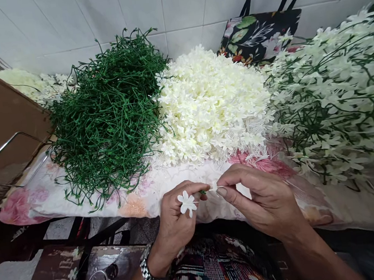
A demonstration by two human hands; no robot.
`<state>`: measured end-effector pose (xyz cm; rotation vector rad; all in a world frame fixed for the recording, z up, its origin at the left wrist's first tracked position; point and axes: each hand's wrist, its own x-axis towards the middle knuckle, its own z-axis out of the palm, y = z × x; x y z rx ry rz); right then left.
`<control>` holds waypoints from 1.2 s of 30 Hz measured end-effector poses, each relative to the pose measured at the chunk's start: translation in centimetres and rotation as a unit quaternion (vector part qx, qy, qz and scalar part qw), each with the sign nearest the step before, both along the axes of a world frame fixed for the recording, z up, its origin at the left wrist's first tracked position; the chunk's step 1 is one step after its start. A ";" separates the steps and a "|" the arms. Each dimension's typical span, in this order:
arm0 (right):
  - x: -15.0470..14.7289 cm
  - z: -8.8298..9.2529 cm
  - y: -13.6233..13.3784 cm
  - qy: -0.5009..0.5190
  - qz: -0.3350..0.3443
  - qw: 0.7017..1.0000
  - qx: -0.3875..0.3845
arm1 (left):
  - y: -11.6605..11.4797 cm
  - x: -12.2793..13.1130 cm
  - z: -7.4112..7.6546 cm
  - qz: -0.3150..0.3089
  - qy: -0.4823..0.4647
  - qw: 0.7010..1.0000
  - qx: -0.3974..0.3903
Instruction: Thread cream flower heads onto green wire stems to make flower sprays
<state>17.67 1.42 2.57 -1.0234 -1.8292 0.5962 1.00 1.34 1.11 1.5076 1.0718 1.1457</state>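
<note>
My left hand (179, 213), with a metal watch on its wrist, pinches a thin green stem; a white flower (187, 203) shows at its fingers. Close on its right, my right hand (262, 199) holds a small thin white piece (214, 185) between thumb and forefinger, at the tip of the green stem. Both hands are over the front edge of the flowered cloth (166, 197). Beyond them lie a heap of green stems (109, 117) on the left and a pile of loose white flowers (212, 100) in the middle.
Finished-looking white flower sprays (334, 94) cover the right side. A dark floral bag (259, 35) leans against the tiled wall. A cardboard box (2, 112) and a wire frame (1, 153) stand at the left. Below is a brown stool top (50, 277).
</note>
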 end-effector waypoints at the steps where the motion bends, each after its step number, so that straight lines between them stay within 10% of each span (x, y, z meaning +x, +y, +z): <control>1: 0.0 0.1 0.0 -0.006 0.008 1.000 0.003 | 0.0 0.0 0.0 0.000 0.002 1.000 -0.001; 15: 0.0 1.3 0.0 -0.126 0.034 0.990 0.054 | -0.1 -0.2 0.4 -0.052 0.098 0.991 0.079; 36: -0.8 -2.4 0.4 -0.107 0.018 0.994 0.015 | 0.5 0.4 -1.5 -0.024 0.110 0.991 0.068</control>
